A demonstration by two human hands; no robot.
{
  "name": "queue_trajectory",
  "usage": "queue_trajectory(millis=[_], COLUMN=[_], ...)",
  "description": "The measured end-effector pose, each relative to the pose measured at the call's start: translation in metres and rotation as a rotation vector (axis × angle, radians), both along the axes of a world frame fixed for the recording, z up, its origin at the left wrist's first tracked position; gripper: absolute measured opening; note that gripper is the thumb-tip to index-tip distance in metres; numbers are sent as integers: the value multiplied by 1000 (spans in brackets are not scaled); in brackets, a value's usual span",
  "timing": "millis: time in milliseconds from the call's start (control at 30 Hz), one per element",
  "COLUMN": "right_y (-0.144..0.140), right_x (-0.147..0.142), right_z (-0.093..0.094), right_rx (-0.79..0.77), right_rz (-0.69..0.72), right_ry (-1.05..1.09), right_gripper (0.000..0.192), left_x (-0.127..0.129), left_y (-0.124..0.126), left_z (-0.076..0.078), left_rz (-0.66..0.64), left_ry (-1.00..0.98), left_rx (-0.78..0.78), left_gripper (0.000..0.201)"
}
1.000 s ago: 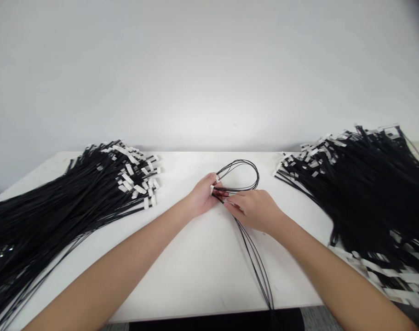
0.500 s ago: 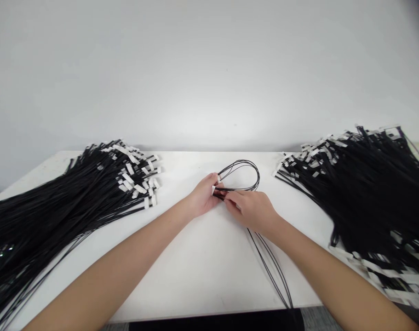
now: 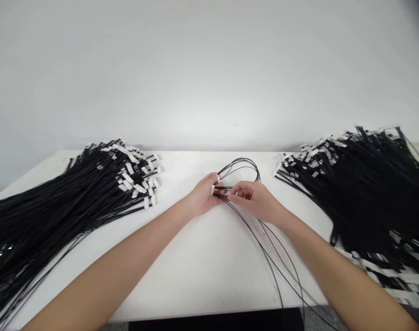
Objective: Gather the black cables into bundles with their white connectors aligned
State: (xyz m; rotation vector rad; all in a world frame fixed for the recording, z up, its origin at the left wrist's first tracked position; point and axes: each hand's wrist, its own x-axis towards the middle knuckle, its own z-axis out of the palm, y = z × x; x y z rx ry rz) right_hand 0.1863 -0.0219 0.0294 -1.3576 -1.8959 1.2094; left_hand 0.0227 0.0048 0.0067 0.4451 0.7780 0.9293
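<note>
Loosely looped, a black cable bundle (image 3: 240,159), seemingly light and limp, is held by its white connectors (image 3: 213,189), likely the firmest grip, in the cupped left hand (image 3: 205,195); at its strands (image 3: 225,188), the right hand (image 3: 252,197) is narrowly curled, any pinch obscured, over the tabletop (image 3: 195,271).

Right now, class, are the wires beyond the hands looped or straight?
Looped: the black wires arch out from the left hand and curve back toward the right hand.
</note>
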Motion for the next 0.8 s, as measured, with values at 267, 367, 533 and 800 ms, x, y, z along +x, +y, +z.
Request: queue_trajectory(millis=[267, 367, 533, 800], right_y=[8, 10, 19, 42], right_x=[17, 21, 27, 49], right_z=[20, 25, 26, 23], right_rx=[-478, -405, -198, 160], right_rz=[-6, -97, -390, -765], right_ry=[673, 881, 1054, 1110], right_gripper=[18, 17, 18, 28], left_x=[0, -1, -2, -1], left_y=[-1, 0, 1, 1], left_z=[2, 1, 0, 1], left_rz=[-20, -43, -57, -42], left_ry=[43, 45, 62, 68], left_rx=[43, 66, 62, 25], left_gripper=[14, 13, 14, 17])
